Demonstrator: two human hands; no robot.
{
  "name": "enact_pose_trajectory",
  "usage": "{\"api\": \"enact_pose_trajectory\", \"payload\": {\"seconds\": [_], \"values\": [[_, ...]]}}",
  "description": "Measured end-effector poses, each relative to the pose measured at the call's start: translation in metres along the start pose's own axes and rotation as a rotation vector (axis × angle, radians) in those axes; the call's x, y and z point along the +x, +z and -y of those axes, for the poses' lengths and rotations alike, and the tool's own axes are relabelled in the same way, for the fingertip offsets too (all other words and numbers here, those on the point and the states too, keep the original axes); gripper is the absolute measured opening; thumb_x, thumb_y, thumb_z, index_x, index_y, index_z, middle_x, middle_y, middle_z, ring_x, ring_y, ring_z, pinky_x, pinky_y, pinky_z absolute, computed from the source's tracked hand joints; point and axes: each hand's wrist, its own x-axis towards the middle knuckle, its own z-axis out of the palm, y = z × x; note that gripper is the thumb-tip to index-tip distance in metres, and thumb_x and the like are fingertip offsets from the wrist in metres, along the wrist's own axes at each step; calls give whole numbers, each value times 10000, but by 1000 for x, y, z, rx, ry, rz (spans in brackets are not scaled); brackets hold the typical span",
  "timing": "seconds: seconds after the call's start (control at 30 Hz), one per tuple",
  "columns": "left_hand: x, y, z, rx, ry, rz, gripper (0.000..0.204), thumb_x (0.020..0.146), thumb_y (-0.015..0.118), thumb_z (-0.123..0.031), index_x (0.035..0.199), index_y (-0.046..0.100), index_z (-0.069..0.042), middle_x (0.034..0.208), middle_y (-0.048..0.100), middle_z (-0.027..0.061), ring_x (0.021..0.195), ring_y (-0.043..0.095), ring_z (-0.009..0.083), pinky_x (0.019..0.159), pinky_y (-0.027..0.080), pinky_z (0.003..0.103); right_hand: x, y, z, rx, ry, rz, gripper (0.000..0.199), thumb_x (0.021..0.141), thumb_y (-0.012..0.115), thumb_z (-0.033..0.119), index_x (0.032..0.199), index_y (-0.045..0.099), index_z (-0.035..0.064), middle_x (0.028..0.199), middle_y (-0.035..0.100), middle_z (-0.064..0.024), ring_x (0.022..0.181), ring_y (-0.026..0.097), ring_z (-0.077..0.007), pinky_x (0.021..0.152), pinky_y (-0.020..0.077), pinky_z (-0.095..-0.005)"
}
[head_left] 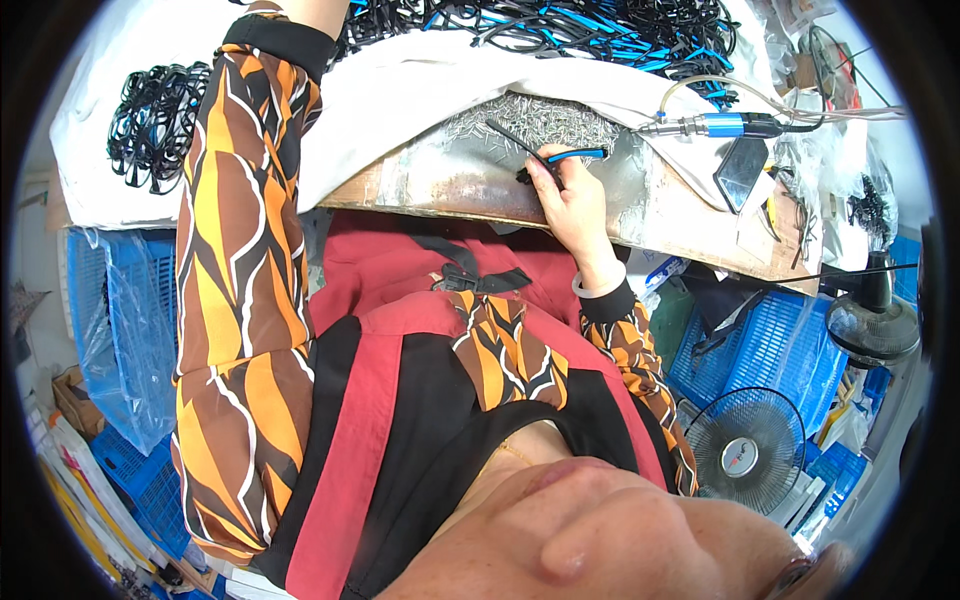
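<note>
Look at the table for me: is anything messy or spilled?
The white cloth lies rumpled on the table, and thin metal pins lie in a loose heap beside it, pointing every way. That looks messy, but I can't tell if they spilled. Nothing looks clearly broken.

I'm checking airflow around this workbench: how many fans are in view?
2: pale-hubbed fan at lower right; darker fan above it, near the right edge. More may be hidden.

this is a workshop: a worn work table [400, 178] holds heaped small metal pins [545, 122], with tangled black and blue parts [600, 35] piled beyond at the far side, a corded blue-and-black power tool [728, 125] at right, and blue plastic crates [770, 335] standing to left and right.
</note>
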Motion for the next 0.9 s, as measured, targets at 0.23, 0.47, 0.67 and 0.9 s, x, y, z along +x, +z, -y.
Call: {"api": "enact_pose_trajectory", "payload": {"seconds": [0.23, 0.47, 0.67, 0.9], "values": [[20, -34, 11, 5, -241, 122, 194, 892, 688, -276, 884, 713, -84, 721, 693, 34, 570, 620, 190, 540, 486, 334, 1, 1, -2, 13, 37, 22, 188, 978, 701, 227, 1089, 657, 82, 842, 724, -122, 778, 740, -291, 705, 558, -351], [20, -24, 1, 792, -197, 1, 309, 937, 611, -286, 784, 705, -35, 689, 695, 120, 628, 686, 267, 582, 534, 382, 3, 2, -5, -13, 53, 19, 242, 983, 709, 232, 1132, 655, 50, 828, 713, -110, 757, 712, -211, 706, 540, -319], [1, -15, -68, 60, -562, -223, 405, 1072, 494, -348, 947, 684, -14, 795, 714, 89, 648, 660, 198, 597, 527, 366, 3, 2, -7, -8, 64, 9, 231, 983, 689, 272, 1115, 644, 87, 819, 731, -127, 783, 743, -308, 694, 559, -371], [-80, 52, -158, -956, -555, -247, 358, 1115, 457, -344, 1258, 553, -31, 1170, 662, 88, 966, 625, 190, 812, 489, 308, 9, -2, -8, 28, 57, -13, 233, 945, 736, 245, 1100, 679, 79, 822, 728, -137, 776, 742, -300, 718, 557, -356]]}}
